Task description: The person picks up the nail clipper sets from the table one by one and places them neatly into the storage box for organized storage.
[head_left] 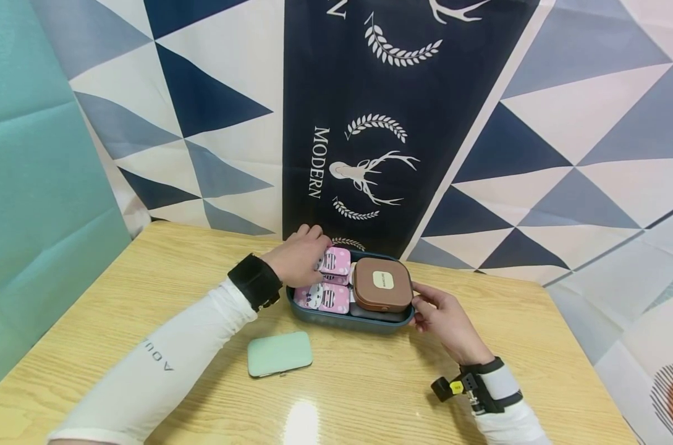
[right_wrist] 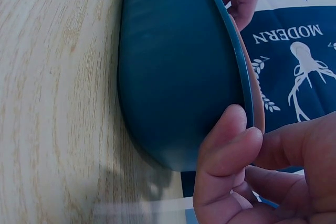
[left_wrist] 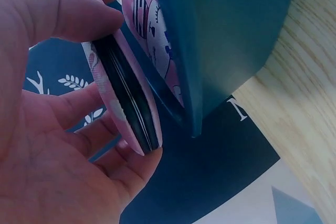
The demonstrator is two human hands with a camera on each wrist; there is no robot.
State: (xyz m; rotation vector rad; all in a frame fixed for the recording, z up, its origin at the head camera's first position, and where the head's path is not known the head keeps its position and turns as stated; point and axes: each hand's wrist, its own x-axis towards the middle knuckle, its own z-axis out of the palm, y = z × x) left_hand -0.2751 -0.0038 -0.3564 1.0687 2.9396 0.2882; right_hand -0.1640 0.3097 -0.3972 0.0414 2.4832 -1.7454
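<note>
A dark blue bin (head_left: 342, 320) stands on the table against the patterned cloth. My left hand (head_left: 297, 258) grips a slim pink cartoon-print case (head_left: 337, 259) between thumb and fingers, at the bin's back left; its dark side edge (left_wrist: 128, 95) shows in the left wrist view. Just in front of it, a second pink case (head_left: 332, 299) lies in the bin's left half. On the right, a brown rounded case (head_left: 372, 287) with a cream label rests on a dark item, partly hidden. My right hand (head_left: 446, 321) pinches the bin's right rim (right_wrist: 251, 98).
A mint-green clasp case (head_left: 280, 354) lies on the wooden table (head_left: 364, 383), in front of the bin and to its left. Behind the bin, the geometric cloth (head_left: 364, 210) with deer prints hangs down to the table's back edge.
</note>
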